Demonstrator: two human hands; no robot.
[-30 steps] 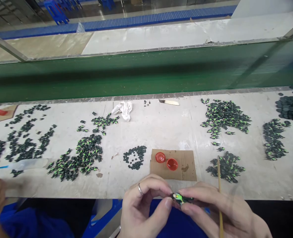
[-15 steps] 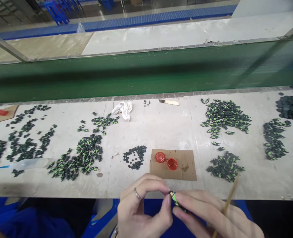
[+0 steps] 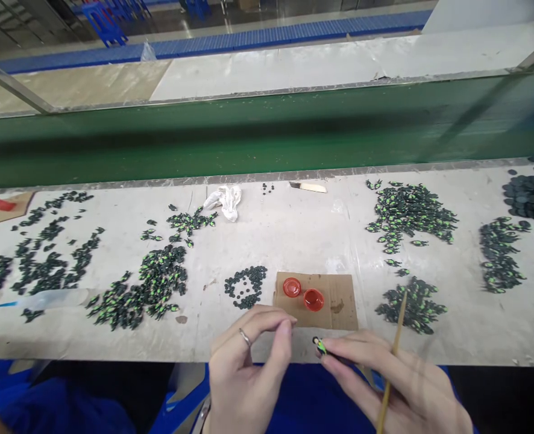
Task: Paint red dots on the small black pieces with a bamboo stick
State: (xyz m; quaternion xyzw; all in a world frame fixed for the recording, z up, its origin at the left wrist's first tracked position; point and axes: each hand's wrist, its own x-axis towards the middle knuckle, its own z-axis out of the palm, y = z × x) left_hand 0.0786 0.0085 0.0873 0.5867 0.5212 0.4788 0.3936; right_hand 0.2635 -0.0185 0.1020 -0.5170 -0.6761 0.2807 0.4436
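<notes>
My right hand (image 3: 393,386) pinches a small black-and-green piece (image 3: 320,345) at its fingertips and also holds a thin wooden stick (image 3: 392,355) that slants up over the table edge. My left hand (image 3: 249,374), with a ring on one finger, hovers just left of the piece, thumb and forefinger curled close together with nothing between them. Both hands sit at the near edge of the white table (image 3: 285,235), just in front of a cardboard square (image 3: 339,301) carrying two small red caps (image 3: 303,293).
Heaps of black-and-green pieces lie left (image 3: 153,283) and right (image 3: 409,211). A cluster of small black discs (image 3: 245,287) sits beside the cardboard. A crumpled white cloth (image 3: 225,199), a knife-like tool (image 3: 308,187) and a green conveyor belt (image 3: 267,132) lie beyond. Another person's blue sleeve (image 3: 45,404) shows at the bottom left.
My left hand has let go of the piece and drawn slightly left. The right hand now holds the piece alone, and the stick has swung more upright. The hand at the far left has withdrawn.
</notes>
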